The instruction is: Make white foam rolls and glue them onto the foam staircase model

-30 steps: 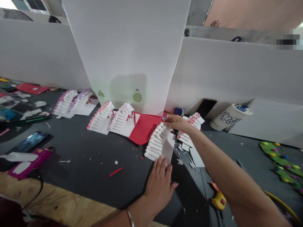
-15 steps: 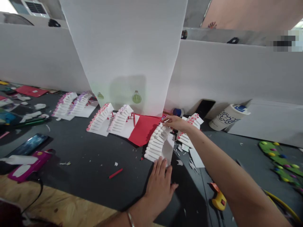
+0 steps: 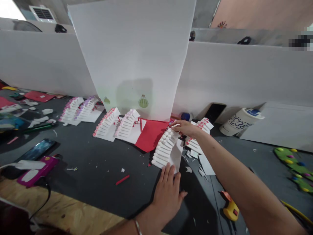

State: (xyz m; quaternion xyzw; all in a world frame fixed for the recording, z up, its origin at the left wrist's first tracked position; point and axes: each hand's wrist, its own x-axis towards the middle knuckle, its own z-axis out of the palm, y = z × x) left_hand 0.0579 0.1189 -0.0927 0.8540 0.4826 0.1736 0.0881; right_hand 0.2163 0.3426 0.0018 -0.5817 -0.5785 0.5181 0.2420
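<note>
From afar I'm apparently steadying the white stepped model (image 3: 163, 151) beside the red paper (image 3: 152, 134), left hand (image 3: 168, 188) flat at its near end, right hand (image 3: 187, 128) at its top, grip unclear; gentle pressure seems needed next.

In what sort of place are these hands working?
Most likely a craft or model-making workspace: several stepped white models stand on a dark table, with a red sheet and small white scraps lying near them.

No words or numbers can be read; the cup (image 3: 239, 123), right of the tall white board (image 3: 134, 52), bears a dark blue looping mark.
</note>
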